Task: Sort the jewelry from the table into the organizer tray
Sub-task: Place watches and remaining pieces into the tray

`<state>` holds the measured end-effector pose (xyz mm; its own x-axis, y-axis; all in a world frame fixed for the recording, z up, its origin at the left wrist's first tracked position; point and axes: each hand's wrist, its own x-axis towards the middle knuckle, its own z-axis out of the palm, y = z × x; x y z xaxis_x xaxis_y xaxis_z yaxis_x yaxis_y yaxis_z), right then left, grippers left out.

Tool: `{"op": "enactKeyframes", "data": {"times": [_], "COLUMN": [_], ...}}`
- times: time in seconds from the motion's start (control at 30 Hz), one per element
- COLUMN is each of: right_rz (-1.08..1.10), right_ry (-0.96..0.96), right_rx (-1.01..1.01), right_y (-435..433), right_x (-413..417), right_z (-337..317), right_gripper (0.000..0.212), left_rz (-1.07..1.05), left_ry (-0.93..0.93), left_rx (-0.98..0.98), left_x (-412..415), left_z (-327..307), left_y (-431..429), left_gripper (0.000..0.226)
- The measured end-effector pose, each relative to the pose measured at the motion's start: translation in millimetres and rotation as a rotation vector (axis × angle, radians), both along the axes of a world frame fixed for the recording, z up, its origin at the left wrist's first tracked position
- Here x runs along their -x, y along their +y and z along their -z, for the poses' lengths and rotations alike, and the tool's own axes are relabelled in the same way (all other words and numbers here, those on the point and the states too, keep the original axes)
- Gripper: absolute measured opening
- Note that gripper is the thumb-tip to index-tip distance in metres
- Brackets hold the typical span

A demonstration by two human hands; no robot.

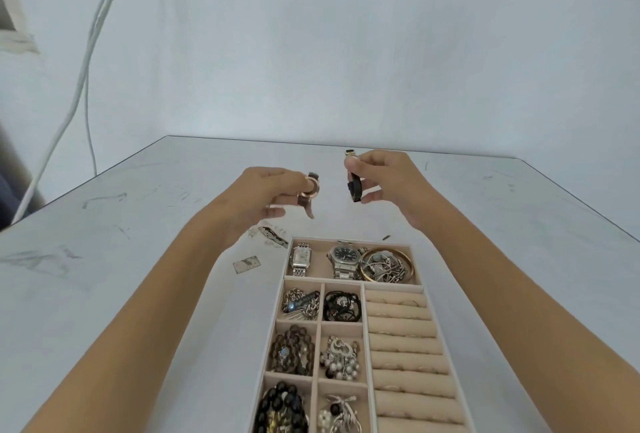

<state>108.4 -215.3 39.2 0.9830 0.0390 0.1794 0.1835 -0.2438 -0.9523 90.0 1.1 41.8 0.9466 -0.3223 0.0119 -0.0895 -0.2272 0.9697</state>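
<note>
Aloft, round rose-gold watch (309,189), black strap (355,186) (gold-tipped)

Left hand (266,193) pinching watch (309,190), right hand (391,176) (gripping strap (355,186))

Bright, even, soft light with faint shadows; wide-angle bending at the edges, slight overall softness.

Watch (309,191) (300,257) (344,254): three. Black strap (355,186): one. Hand (273,195) (388,179): two. Tray (279,294): one. Bangle (410,261): one.
</note>
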Motion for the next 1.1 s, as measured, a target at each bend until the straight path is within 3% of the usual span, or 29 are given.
{"op": "enactKeyframes", "data": {"times": [0.1,0.27,0.5,0.7,1.1], "right_rz": [-0.038,-0.065,-0.026,-0.013,0.006], "right_ry": [0.035,0.080,0.106,0.106,0.111], "right_rx": [-0.147,-0.291,-0.291,-0.286,-0.195], "right_y": [1.2,6.1,3.2,-1.7,-0.6], "right_x": [24.2,48.5,53.0,53.3,54.0], "right_z": [-1.9,3.4,5.6,4.6,4.8], "right_gripper": [0.030,0.025,0.024,0.028,0.037], "left_rz": [-0.003,-0.116,-0.077,-0.048,0.007], "left_ry": [0.016,-0.015,0.010,-0.026,0.047], "left_rx": [0.001,-0.138,-0.160,-0.136,-0.244], "left_x": [27.3,44.1,45.2,42.9,39.5], "left_z": [3.3,7.6,11.9,13.6,20.1], "left_y": [0.3,0.8,-1.8,-4.4,-0.9], "left_gripper": [0.011,0.042,0.037,0.018,0.021]}}
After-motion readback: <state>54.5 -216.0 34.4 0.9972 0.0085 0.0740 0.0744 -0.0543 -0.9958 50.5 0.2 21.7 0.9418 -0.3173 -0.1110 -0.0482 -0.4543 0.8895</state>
